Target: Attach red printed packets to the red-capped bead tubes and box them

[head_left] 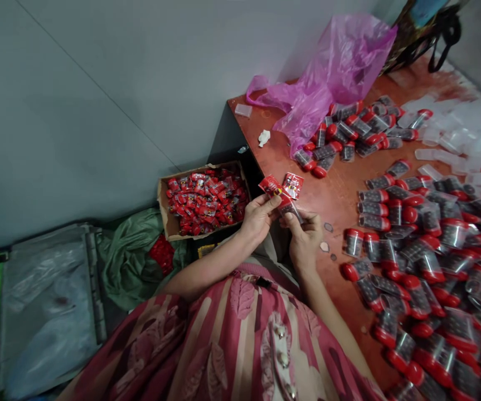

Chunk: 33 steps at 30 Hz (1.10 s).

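Note:
My left hand (259, 220) pinches a red printed plastic sachet (270, 184) by its side, at the table's near edge. Just right of it, my right hand (305, 239) has thumb and fingers closed on a small clear container with dark contents (290, 208), which meets the sachet's lower end. Whether the container sits inside the sachet or against it, I cannot tell. Another red printed sachet (294, 185) lies flat on the red-brown table (332, 192), right behind my hands. Many red-capped clear containers (372, 209) with dark contents lie to the right.
A cardboard box (163, 209) full of red packets stands left of the table. Beyond my hands, a pink plastic bag (336, 61) lies beside more containers. Translucent empty cases (474, 131) are heaped at far right. A green cloth-like sack (131, 262) and grey crate (90, 278) are at left.

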Available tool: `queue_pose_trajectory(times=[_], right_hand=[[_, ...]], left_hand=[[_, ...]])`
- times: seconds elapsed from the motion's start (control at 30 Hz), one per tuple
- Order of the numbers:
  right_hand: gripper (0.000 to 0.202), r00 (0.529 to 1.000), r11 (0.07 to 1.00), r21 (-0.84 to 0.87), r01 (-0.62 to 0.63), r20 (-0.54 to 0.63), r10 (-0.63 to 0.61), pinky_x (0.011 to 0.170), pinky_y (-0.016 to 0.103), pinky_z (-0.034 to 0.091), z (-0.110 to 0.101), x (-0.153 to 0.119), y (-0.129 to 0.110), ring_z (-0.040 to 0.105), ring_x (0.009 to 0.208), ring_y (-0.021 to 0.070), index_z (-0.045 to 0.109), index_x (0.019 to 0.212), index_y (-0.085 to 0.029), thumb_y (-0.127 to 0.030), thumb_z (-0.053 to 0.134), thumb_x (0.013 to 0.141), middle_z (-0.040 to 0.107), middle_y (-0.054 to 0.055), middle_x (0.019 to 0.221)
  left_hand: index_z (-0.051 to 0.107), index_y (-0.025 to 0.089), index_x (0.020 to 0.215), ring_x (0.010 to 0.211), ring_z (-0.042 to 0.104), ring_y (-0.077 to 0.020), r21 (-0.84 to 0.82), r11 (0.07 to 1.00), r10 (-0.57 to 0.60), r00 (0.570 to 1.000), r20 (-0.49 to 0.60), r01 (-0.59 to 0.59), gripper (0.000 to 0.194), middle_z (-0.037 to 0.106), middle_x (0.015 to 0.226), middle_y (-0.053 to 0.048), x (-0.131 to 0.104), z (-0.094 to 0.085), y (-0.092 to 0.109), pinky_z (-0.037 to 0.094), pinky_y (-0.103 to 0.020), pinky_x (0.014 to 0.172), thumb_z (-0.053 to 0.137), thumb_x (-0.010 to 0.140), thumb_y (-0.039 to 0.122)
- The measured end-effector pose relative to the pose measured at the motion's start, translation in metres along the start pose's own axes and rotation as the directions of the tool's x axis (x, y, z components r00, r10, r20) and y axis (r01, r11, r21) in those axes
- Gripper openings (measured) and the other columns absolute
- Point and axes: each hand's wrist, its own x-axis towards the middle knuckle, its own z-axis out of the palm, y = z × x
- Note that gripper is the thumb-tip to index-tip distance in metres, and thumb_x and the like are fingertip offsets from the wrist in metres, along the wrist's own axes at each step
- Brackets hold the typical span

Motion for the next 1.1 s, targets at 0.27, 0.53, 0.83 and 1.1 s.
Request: queue_pose_trajectory(times=[0.27,0.53,0.83,1.1], right_hand=[[0.03,1.0,0.999,-0.047,0.021,-0.018,-0.022,0.057,0.025,0.05,-0.001,-0.002,-0.001,0.061,0.058,0.0106,0.054,0.082,-0.019,-0.032,0.077,0.067,0.063,-0.004,0.072],[0.032,0.98,0.971,0.135,-0.195,0.077,0.186,0.048,0.024,0.048,0.002,0.002,-0.005,0.062,0.051,0.0124,0.05,0.077,-0.02,-0.034,0.077,0.067,0.064,-0.004,0.064],[0.026,0.999,0.999,0.024,-0.026,0.044,0.025,0.062,0.027,0.053,0.002,-0.003,0.0,0.061,0.062,0.011,0.058,0.078,-0.019,-0.032,0.077,0.067,0.065,-0.003,0.074],[0.024,0.995,0.99,0.098,-0.1,0.012,0.1,0.059,0.028,0.056,-0.003,-0.006,0.007,0.063,0.06,0.0111,0.059,0.081,-0.019,-0.032,0.075,0.07,0.067,-0.002,0.079]], left_hand=[[0.067,0.012,0.074,0.062,0.06,-0.0099,0.109,0.994,0.021,0.999,0.051,-0.026,0.022,0.067,0.071,-0.001,0.0,0.002,0.005,0.047,-0.024,0.065,0.08,0.061,0.023],[0.066,0.011,0.075,0.056,0.056,-0.0104,0.197,0.98,-0.02,0.999,0.031,0.014,0.028,0.064,0.068,-0.002,-0.007,0.007,0.007,0.043,-0.023,0.049,0.08,0.06,0.03],[0.066,0.01,0.073,0.053,0.053,-0.0085,0.164,0.983,-0.072,0.996,-0.045,0.078,0.033,0.062,0.063,-0.002,-0.01,0.004,0.001,0.042,-0.023,0.054,0.083,0.056,0.032],[0.065,0.011,0.07,0.053,0.051,-0.008,0.184,0.972,-0.153,0.988,0.014,0.147,0.028,0.061,0.063,-0.001,-0.012,0.001,-0.001,0.04,-0.022,0.051,0.082,0.057,0.029]])
